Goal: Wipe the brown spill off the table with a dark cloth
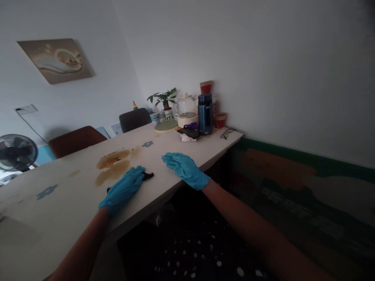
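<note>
Down low, closest of all, is a dark cloth with white dots (190, 249), under the edge of the tabletop (73, 210). Both hands wear blue gloves.

The left hand (124, 188) lies flat on top of a small dark thing (148, 175). Its fingers are stretched out, so the grip is loose and not closed around it. The dark thing sits on the tabletop near the front edge, and only its ends peek out from under the glove. I cannot tell what it is.

The right hand (184, 168) rests flat on the tabletop close by. Its grip is loose too, and it holds nothing.

Just past the left hand is a big brown stain (113, 166). It looks like no one has wiped it, and the dark thing has not been picked up. So the work looks like it is only at the start.

Farther back stand a blue bottle (205, 114), a glass kettle (186, 107), a small plant (164, 97) and some red cups (206, 86), with a pair of glasses (227, 133) beside them. A brown chair (76, 139) and a fan (16, 152) are at the far side.
</note>
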Demonstrator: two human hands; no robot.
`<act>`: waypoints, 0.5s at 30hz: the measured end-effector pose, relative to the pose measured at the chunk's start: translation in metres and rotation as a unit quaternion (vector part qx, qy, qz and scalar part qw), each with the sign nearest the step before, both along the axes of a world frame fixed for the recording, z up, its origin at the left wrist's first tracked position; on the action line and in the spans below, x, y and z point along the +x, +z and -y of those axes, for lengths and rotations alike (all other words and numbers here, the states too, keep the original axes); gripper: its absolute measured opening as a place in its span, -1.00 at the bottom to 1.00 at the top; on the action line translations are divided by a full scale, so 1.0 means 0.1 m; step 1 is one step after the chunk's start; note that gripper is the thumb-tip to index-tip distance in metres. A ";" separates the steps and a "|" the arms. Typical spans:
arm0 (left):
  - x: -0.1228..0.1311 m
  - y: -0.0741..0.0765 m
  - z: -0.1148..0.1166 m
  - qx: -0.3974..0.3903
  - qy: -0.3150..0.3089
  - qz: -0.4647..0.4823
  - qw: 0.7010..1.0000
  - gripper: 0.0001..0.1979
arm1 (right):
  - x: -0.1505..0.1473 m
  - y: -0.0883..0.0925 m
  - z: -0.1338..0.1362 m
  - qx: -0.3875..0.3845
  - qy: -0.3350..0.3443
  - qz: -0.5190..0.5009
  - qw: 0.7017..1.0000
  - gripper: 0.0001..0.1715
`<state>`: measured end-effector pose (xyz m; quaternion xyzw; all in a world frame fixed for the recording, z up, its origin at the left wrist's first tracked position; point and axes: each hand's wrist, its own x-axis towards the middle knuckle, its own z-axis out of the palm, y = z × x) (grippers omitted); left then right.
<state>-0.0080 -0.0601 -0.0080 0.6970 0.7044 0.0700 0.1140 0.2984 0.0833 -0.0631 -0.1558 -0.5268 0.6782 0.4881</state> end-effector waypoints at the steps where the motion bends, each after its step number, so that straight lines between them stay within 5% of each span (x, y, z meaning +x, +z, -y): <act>1: 0.01 0.02 -0.03 0.002 0.005 0.002 1.000 -0.09 | 0.01 0.00 0.01 0.004 0.003 0.003 1.000 -0.57; 15: 0.00 -0.05 -0.02 0.019 0.011 0.021 1.000 -0.12 | 0.02 -0.04 -0.02 0.004 0.019 0.002 1.000 -0.49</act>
